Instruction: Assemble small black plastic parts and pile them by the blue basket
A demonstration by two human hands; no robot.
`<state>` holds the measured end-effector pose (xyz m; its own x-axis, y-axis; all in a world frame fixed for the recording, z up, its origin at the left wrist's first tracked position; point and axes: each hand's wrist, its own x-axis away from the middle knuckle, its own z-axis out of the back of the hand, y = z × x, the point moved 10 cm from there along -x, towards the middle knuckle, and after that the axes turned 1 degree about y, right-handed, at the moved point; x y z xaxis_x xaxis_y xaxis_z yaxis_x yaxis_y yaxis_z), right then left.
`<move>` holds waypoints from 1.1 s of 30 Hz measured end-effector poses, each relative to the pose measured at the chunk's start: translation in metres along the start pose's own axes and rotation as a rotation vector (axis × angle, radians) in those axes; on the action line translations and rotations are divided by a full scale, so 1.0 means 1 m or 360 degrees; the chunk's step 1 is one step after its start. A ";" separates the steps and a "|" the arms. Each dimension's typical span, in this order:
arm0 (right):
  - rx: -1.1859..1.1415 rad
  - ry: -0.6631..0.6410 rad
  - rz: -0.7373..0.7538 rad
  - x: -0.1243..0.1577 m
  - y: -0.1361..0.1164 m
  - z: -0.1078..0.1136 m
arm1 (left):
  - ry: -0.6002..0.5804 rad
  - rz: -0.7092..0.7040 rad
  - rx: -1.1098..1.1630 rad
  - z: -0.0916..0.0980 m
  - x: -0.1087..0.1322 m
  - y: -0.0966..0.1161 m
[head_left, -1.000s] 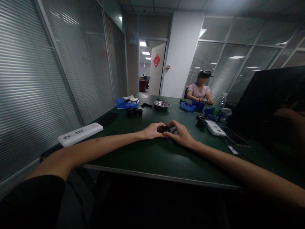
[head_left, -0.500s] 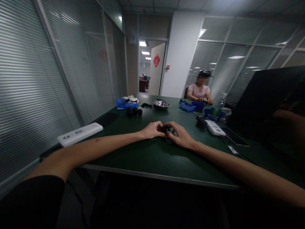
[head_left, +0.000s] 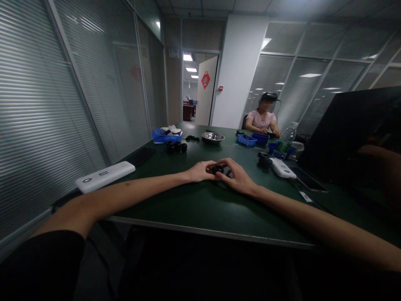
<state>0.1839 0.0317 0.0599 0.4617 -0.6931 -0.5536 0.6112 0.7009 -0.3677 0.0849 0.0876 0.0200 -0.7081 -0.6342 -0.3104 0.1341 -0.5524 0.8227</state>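
Note:
A small round black object (head_left: pixel 216 169) is between my two hands, low over the green table (head_left: pixel 188 209). My left hand (head_left: pixel 201 171) is closed on its left side, thumb and fingers pinching it. From the right, my right hand (head_left: pixel 234 175) grips the same object with curved fingers and thumb. Several round black pieces (head_left: pixel 177 146) stand farther back on the left. Behind the hands is a shiny metal bowl (head_left: pixel 213 137) with small things in it.
On the left lie a white power bank (head_left: pixel 105 176), a dark phone (head_left: pixel 141 156) and a filled blue basket (head_left: pixel 167 136). Rightward are a blue basket (head_left: pixel 246 140), a bottle (head_left: pixel 285 140), another white power bank (head_left: pixel 282 168) and a dark screen (head_left: pixel 354 133). A person (head_left: pixel 262 119) sits at the far side.
The fingers of my right hand have shifted slightly on the black object, and more of it shows. My left hand has barely moved.

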 end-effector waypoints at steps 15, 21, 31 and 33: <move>0.0022 -0.0090 0.0077 0.001 -0.009 -0.003 | 0.0043 0.0061 -0.0284 0.004 0.002 0.003; -0.0001 -0.0111 0.0160 0.001 -0.013 -0.005 | 0.0111 0.0137 -0.0239 0.008 0.003 0.003; -0.0023 -0.0137 0.0236 0.001 -0.020 -0.005 | 0.0039 0.0083 -0.0109 0.001 0.002 0.007; -0.0030 -0.0132 0.0254 0.001 -0.021 -0.004 | 0.0036 0.0090 -0.0126 0.001 0.003 0.008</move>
<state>0.1687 0.0169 0.0636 0.6036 -0.5840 -0.5428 0.5144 0.8054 -0.2944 0.0831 0.0821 0.0260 -0.6823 -0.6769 -0.2759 0.2283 -0.5559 0.7993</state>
